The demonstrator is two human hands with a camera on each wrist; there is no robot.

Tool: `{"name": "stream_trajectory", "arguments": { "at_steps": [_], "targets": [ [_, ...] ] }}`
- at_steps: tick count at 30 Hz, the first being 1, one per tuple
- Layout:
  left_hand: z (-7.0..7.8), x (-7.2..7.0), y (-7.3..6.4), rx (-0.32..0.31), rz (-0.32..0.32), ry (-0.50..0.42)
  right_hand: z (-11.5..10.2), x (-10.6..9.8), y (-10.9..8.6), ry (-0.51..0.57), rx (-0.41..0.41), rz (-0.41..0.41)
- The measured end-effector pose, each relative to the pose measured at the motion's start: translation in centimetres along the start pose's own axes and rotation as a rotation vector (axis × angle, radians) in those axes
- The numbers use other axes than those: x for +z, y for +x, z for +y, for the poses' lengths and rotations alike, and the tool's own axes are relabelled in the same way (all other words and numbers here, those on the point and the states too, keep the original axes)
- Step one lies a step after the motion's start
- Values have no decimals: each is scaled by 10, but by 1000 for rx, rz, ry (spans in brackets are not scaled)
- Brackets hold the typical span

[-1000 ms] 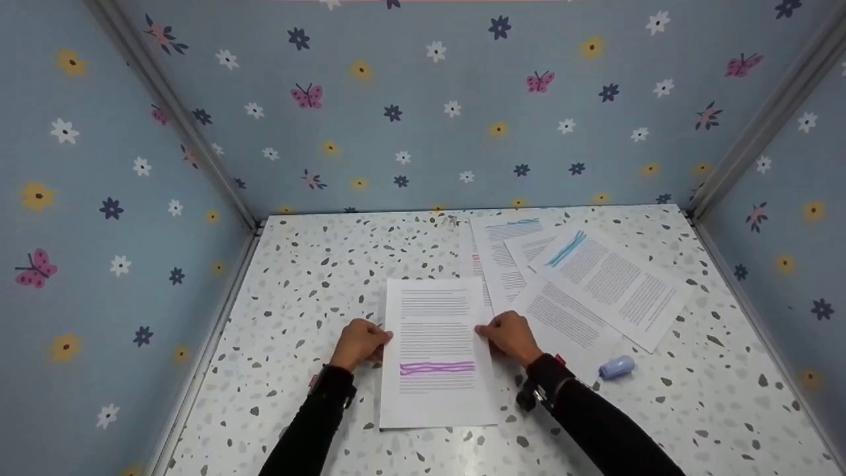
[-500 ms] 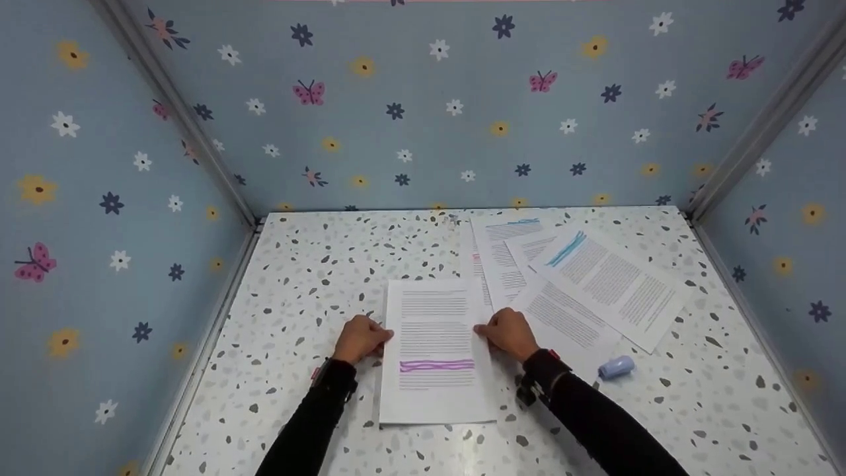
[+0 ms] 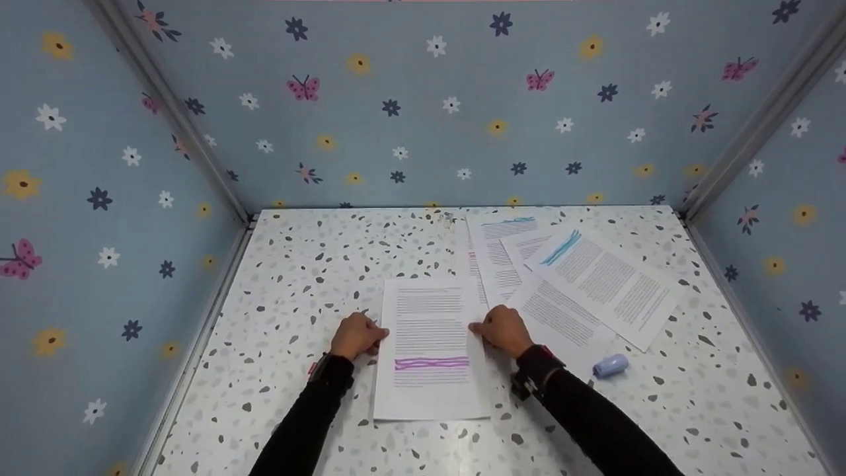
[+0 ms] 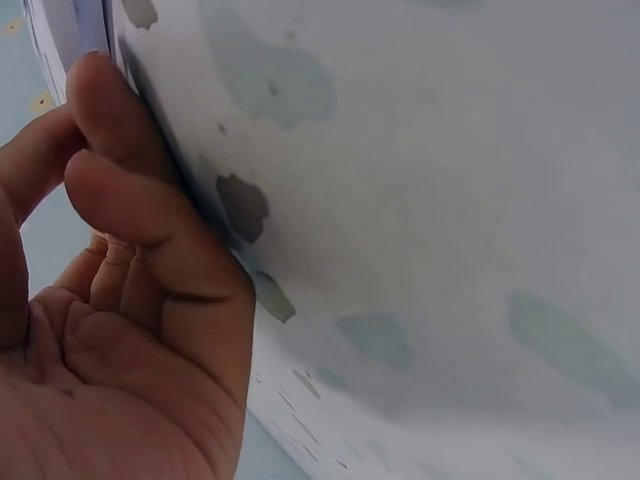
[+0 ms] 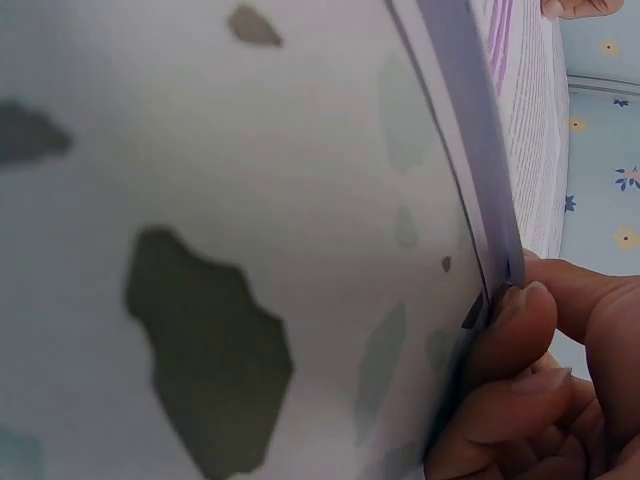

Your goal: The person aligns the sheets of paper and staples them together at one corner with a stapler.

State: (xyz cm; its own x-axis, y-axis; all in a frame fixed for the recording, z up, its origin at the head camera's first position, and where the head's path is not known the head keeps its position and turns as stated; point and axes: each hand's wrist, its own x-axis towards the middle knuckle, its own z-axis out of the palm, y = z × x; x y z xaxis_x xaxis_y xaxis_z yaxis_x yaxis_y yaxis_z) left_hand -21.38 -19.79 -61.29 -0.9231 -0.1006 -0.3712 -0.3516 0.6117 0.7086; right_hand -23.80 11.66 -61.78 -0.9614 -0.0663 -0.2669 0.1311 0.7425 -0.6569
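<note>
A printed stack of paper (image 3: 429,402) with purple highlighter strokes (image 3: 431,363) lies on the speckled table, text facing up. My left hand (image 3: 357,335) pinches its left edge between thumb and fingers. On the opposite side my right hand (image 3: 505,332) pinches the right edge. In the right wrist view, fingers (image 5: 515,325) and thumb meet at the edge, where more than one layer of paper (image 5: 470,130) shows. The left wrist view has curled fingers (image 4: 150,210) right at the paper's edge, close over the speckled tabletop (image 4: 420,200).
Several printed sheets (image 3: 605,284) overlap at the back right, some with blue strokes (image 3: 560,247). A small lavender cylinder (image 3: 610,365) lies right of my right forearm. Flower-patterned panels (image 3: 423,79) enclose the table (image 3: 297,264) at the back and sides.
The head view has shifted slightly. Both hands keep their pinch on the sides of the paper stack, which stays in practically the same place.
</note>
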Motion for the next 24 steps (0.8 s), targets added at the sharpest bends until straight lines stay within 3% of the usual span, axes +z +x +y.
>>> {"name": "stream_trajectory", "arguments": {
  "at_steps": [6, 14, 24],
  "targets": [
    [-1, 1, 3, 17, 1, 16, 1, 0, 2, -27, -8, 11],
    [-5, 2, 2, 23, 13, 79, -1, 0, 0, -42, 40, -28],
    [-4, 1, 1, 35, 13, 51, 0, -2, -1, -26, 20, -24]
  ]
}}
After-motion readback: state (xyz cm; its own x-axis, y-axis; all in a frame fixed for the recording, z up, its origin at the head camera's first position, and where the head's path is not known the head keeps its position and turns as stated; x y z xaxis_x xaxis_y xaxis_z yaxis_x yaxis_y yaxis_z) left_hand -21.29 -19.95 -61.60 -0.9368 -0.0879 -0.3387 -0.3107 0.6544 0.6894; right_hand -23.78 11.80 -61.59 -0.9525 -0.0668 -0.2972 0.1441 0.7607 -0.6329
